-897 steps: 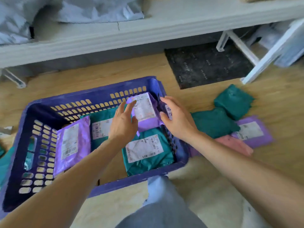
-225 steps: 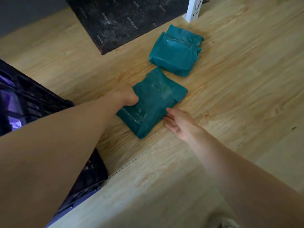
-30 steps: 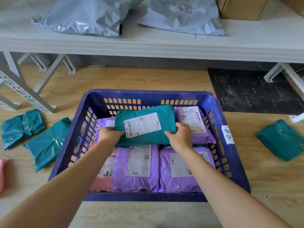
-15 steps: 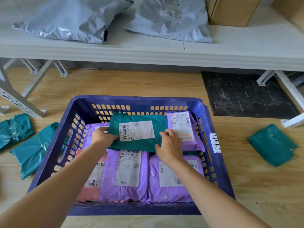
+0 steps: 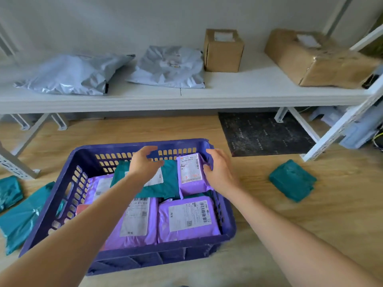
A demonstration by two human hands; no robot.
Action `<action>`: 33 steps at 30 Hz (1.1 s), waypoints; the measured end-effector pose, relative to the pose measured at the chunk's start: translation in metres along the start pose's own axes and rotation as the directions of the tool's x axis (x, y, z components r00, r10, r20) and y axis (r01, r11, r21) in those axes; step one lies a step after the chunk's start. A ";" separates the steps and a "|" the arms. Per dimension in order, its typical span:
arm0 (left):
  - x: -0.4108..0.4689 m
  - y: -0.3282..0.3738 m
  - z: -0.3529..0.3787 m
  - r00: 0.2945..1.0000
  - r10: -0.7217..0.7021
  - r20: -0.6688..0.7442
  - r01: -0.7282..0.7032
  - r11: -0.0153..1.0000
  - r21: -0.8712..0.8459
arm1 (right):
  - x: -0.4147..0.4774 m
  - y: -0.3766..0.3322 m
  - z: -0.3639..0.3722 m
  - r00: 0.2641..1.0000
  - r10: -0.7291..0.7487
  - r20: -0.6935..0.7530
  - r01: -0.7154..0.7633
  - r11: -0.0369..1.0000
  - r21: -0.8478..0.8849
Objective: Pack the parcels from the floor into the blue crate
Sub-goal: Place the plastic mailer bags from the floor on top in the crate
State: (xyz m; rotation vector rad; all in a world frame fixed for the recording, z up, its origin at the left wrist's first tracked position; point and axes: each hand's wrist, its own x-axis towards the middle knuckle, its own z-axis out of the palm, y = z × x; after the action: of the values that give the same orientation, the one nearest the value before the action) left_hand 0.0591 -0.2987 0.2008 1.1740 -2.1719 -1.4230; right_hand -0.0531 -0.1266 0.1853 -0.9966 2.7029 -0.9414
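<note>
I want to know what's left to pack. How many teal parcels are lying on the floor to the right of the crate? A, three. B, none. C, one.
C: just one teal parcel lies to the right of the crate.

Wood floor, dark mat, white shelf w/ grey bags, boxes.
</note>
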 end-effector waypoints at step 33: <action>0.054 0.032 0.501 0.761 -0.010 0.648 -0.196 0.949 0.245 | -0.014 0.450 -0.057 0.645 0.763 -0.050 -0.690 0.609 0.392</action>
State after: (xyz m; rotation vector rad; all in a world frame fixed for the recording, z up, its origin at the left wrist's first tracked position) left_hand -0.3013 -0.0201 -0.0166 0.6761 -2.9572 -1.6687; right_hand -0.3073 0.1780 -0.0350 0.3280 2.5458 -1.2759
